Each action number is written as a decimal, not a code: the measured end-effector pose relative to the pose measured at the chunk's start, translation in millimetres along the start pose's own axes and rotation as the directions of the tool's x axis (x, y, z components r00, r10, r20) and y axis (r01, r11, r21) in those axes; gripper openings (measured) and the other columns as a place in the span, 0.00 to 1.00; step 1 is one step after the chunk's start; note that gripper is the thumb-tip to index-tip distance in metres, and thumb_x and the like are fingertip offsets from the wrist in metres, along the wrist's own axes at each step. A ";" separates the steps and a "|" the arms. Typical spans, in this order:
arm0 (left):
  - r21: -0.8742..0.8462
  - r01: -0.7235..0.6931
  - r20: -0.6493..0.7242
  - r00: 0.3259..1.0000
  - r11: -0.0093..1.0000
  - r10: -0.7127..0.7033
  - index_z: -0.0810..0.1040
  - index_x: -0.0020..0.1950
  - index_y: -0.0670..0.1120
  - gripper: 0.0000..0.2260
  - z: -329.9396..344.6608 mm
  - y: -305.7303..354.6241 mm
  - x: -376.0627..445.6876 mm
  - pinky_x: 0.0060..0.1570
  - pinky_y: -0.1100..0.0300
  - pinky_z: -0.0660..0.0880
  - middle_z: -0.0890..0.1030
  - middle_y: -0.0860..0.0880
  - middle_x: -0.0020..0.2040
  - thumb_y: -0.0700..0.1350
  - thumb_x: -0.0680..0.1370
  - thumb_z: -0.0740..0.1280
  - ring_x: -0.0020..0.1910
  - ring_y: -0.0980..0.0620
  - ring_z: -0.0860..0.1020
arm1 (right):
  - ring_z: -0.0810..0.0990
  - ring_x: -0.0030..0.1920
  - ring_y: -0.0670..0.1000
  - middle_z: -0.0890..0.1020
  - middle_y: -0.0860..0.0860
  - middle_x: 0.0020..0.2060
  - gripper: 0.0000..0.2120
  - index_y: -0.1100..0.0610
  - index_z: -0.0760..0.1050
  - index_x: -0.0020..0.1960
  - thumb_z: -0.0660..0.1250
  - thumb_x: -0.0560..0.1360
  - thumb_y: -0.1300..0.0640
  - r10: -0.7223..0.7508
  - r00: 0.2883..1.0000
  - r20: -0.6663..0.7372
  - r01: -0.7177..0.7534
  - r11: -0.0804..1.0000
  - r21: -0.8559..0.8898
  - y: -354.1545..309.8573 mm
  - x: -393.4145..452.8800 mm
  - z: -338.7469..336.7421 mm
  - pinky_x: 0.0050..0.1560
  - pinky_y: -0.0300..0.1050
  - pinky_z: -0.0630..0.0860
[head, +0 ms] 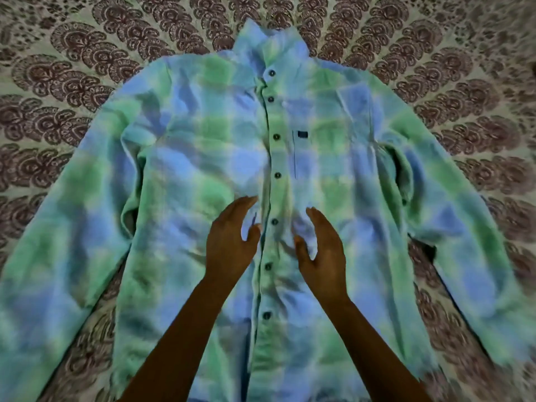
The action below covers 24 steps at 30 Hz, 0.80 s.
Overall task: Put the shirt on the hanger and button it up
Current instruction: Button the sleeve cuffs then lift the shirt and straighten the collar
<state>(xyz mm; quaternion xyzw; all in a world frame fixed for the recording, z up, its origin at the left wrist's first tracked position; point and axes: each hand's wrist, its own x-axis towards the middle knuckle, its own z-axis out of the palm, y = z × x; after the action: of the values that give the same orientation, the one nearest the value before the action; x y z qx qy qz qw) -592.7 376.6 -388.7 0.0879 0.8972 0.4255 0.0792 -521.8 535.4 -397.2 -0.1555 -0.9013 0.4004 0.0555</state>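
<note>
buttoned shirt (pixel 203 146) lies flat under both relaxed, empty hands: left (pixel 229 245), right (pixel 324 250).

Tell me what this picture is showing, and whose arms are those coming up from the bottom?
Those arms belong to a person who wears a camera on their head, so you look down just as they do. A blue and green checked shirt lies flat on a patterned bedsheet, sleeves spread out. Dark buttons run down its middle, and the front looks closed. The left hand and right hand are over the shirt with fingers relaxed, one on each side of the button line. Neither hand holds anything. I see no hanger.
</note>
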 end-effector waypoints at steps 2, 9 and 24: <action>0.024 -0.013 0.026 1.000 1.000 0.012 0.75 0.64 0.43 0.21 -2.4 8.3 -32.3 0.60 0.68 0.65 0.78 0.44 0.63 0.49 0.73 0.63 0.61 0.50 0.74 | 0.72 0.67 0.54 0.73 0.55 0.66 0.24 0.60 0.67 0.69 0.58 0.74 0.53 0.006 1.000 0.017 -0.006 0.999 -0.044 -0.1 -31.5 -14.1 0.67 0.48 0.67; 0.071 0.010 0.178 0.984 0.997 -0.023 0.72 0.67 0.47 0.22 6.5 55.1 -105.3 0.64 0.59 0.67 0.74 0.46 0.67 0.52 0.74 0.61 0.66 0.47 0.72 | 0.71 0.67 0.56 0.73 0.56 0.66 0.26 0.60 0.68 0.69 0.57 0.76 0.47 0.100 0.994 0.047 -0.092 0.984 -0.149 2.9 -108.2 -83.2 0.67 0.50 0.67; 0.132 -0.020 0.308 0.951 0.991 -0.022 0.72 0.67 0.45 0.25 169.6 176.6 -178.5 0.61 0.52 0.71 0.77 0.45 0.64 0.57 0.73 0.59 0.63 0.44 0.75 | 0.73 0.65 0.60 0.75 0.60 0.64 0.27 0.62 0.70 0.67 0.55 0.72 0.49 0.281 0.959 -0.046 -0.285 0.951 -0.121 166.9 -178.0 -222.8 0.65 0.54 0.71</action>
<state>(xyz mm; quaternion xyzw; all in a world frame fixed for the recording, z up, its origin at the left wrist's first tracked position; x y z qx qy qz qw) -366.5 573.5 -345.5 0.1578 0.9004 0.3454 0.2125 -264.1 739.9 -366.1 -0.2919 -0.8924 0.3441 0.0005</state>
